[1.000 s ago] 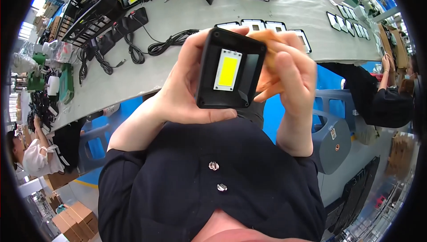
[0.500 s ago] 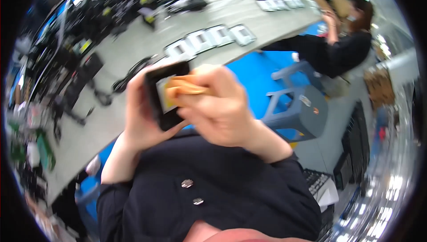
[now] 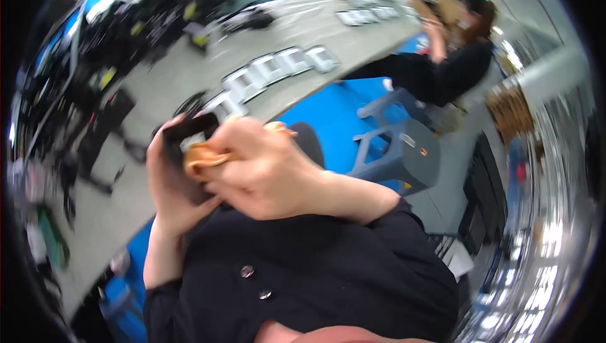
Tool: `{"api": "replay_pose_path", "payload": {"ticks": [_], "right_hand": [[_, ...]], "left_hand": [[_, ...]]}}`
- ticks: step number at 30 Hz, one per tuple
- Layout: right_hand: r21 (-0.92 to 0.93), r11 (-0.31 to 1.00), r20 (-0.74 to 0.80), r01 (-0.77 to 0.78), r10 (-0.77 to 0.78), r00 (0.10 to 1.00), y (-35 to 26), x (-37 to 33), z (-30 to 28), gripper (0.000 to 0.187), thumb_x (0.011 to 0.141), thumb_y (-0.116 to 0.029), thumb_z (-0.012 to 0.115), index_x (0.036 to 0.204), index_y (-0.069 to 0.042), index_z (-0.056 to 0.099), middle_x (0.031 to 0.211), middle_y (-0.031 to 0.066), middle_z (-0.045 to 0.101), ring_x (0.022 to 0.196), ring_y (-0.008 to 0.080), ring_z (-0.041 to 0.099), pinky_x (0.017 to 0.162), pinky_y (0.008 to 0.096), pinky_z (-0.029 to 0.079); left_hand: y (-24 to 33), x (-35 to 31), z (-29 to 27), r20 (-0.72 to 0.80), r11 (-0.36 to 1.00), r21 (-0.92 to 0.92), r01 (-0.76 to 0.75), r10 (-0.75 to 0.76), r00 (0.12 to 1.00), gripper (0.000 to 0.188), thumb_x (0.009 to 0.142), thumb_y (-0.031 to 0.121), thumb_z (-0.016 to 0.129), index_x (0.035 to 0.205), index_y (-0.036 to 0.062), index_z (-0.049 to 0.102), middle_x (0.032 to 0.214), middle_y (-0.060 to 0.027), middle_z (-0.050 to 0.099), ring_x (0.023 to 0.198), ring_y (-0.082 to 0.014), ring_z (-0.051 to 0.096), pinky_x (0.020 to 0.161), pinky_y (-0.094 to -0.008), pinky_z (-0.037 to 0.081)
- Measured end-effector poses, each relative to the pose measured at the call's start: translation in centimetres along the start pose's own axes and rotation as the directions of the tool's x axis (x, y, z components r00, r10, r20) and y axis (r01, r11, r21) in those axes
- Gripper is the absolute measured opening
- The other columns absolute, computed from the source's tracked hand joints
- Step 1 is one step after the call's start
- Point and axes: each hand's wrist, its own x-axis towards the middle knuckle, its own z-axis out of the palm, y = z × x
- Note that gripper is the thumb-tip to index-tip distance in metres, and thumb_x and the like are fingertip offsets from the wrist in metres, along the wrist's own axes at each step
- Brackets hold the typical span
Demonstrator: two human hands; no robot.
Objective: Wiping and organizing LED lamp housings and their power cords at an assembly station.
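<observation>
My left hand (image 3: 165, 185) is wrapped round a black rectangular box-like device (image 3: 189, 128), held up in front of my dark shirt. An orange-yellow cloth (image 3: 206, 159) is bunched in the closed fingers of my right hand (image 3: 268, 172). The cloth lies against the face of the device and, with the right hand, covers most of it. What kind of device it is does not show, since motion blurs it.
Several pale flat rectangular pieces (image 3: 270, 68) lie in a row on the long grey table (image 3: 170, 68), beside a coiled black cable (image 3: 192, 103). Dark gear (image 3: 136, 34) crowds the far left. A grey-blue stool (image 3: 404, 153) stands right; a person in black (image 3: 464, 68) sits beyond.
Both hands, with the device and cloth, have shifted left in the picture. The device is turned so less of its face shows. The whole surroundings have slid left too, as my head moved.
</observation>
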Motion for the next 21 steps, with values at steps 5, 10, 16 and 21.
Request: {"api": "replay_pose_path", "payload": {"ticks": [5,10,16,21], "right_hand": [[0.157,0.976,0.219,-0.149,0.112,0.969,0.7,-0.9,-1.1,0.009,0.076,-0.008,0.069,0.081,-0.001,0.069,0.087,0.0131,0.058,0.079,0.0271,0.058,0.069,0.0340,0.047],[0.398,0.827,0.119,-0.398,0.383,0.916,2.9,-2.2,-1.4,0.019,0.087,-0.009,0.064,0.095,0.007,0.066,0.095,0.0115,0.052,0.076,0.0165,0.051,0.065,0.0248,0.043],[0.317,0.873,0.067,-0.370,0.368,0.927,3.6,-2.5,-1.2,0.031,0.091,-0.023,0.060,0.090,0.008,0.065,0.095,0.0095,0.053,0.084,0.0175,0.049,0.074,0.0270,0.039],[0.320,0.837,0.036,-0.444,0.458,0.888,3.8,-4.0,-2.3,0.032,0.091,-0.023,0.060,0.089,0.008,0.064,0.093,0.0097,0.052,0.083,0.0173,0.049,0.074,0.0271,0.039]], "left_hand": [[-0.3,0.2,-2.1,0.167,0.994,0.068,-0.081,0.068,0.984,0.112,0.060,0.016,0.090,0.146,0.0070,0.020,0.147,-0.0105,0.033,0.128,-0.0196,0.043,0.103,-0.0343,0.041],[-0.2,-0.2,-2.5,0.079,0.971,-0.234,0.057,-0.039,0.996,0.120,0.053,0.017,0.093,0.146,0.0073,0.018,0.141,-0.0084,0.037,0.126,-0.0197,0.045,0.102,-0.0347,0.042],[-1.5,0.7,-2.5,0.085,0.932,-0.361,0.001,0.033,0.996,0.118,0.051,0.020,0.094,0.142,0.0065,0.020,0.142,-0.0251,0.034,0.133,-0.0286,0.037,0.105,-0.0391,0.039],[-1.9,1.8,-1.8,0.131,0.907,-0.419,-0.044,0.108,0.986,0.119,0.050,0.016,0.094,0.142,0.0065,0.019,0.142,-0.0282,0.033,0.133,-0.0313,0.038,0.105,-0.0402,0.039]]}}
